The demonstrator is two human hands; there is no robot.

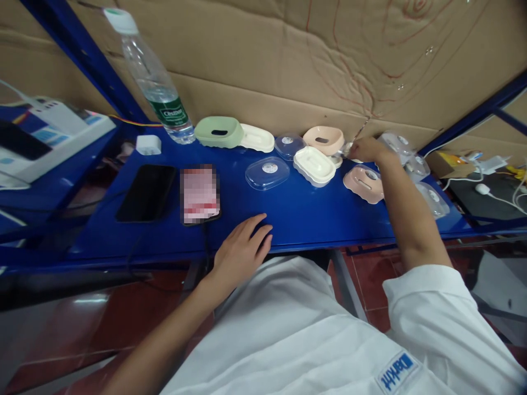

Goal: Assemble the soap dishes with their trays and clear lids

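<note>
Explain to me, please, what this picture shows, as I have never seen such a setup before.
There is no machine here: these are a person's two bare hands, seen by a head-worn camera looking forward and down. The left hand, fingers loosely spread, is at the near edge of the blue table. The right hand reaches across, close to a peach dish; whether it holds anything is unclear. Also on the table are a green dish, a cream tray, a clear lid, a dark phone and an upright bottle.
</note>
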